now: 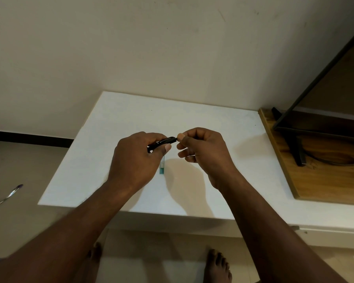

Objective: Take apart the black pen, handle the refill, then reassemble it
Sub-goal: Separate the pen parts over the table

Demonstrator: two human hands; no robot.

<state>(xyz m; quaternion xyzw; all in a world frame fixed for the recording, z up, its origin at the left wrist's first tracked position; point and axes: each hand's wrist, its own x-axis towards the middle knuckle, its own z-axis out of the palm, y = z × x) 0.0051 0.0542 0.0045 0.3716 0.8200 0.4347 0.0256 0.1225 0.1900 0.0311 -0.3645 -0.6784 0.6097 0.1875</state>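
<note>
Left hand (pixel 135 160) fingers pinch the black pen (pixel 161 142) barrel; right hand (pixel 200 148) fingertips close on its end, what they hold hidden. Below the left thumb, a thin refill (pixel 162 168) lies on the white table (pixel 110 139). Light, stiff, slippery: grip near the joint.

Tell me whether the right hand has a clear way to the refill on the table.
Probably yes. The refill lies bare on the table just below the left hand, nothing over its lower end. But the right hand is pinching at the pen.
</note>
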